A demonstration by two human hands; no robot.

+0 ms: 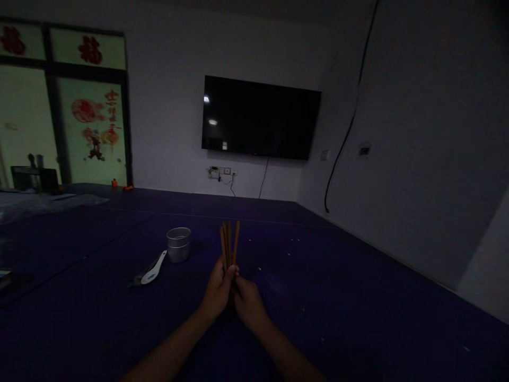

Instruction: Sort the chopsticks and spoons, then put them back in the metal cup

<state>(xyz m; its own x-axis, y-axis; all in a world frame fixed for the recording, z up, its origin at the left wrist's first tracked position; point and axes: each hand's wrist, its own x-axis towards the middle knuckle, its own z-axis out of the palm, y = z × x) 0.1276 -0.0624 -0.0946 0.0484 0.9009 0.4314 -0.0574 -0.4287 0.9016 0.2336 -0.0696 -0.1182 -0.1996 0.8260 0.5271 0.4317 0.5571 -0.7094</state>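
Note:
Several wooden chopsticks (pixel 229 239) stand upright in a loose bundle, their upper ends slightly fanned out. My left hand (pixel 218 286) is closed around the bundle, with the thumb across its front. Closed at the bundle's lower right side, my right hand (pixel 247 300) touches the left hand and grips the lower part of the chopsticks, which is hidden by the fingers. To the left, apart from both hands, a grey metal cup (pixel 178 245) stands upright. Beside it lies a white spoon (pixel 154 269) with a blue mark in its bowl, next to a dark utensil (pixel 140 278) that I cannot make out.
The dark blue surface (pixel 318 297) carries scattered small white bits. Clear plastic sheeting (pixel 51 208) and a dark object (pixel 37 178) are at the far left. A black television (pixel 260 119) hangs on the wall, and a black cable (pixel 345 138) runs down at the right.

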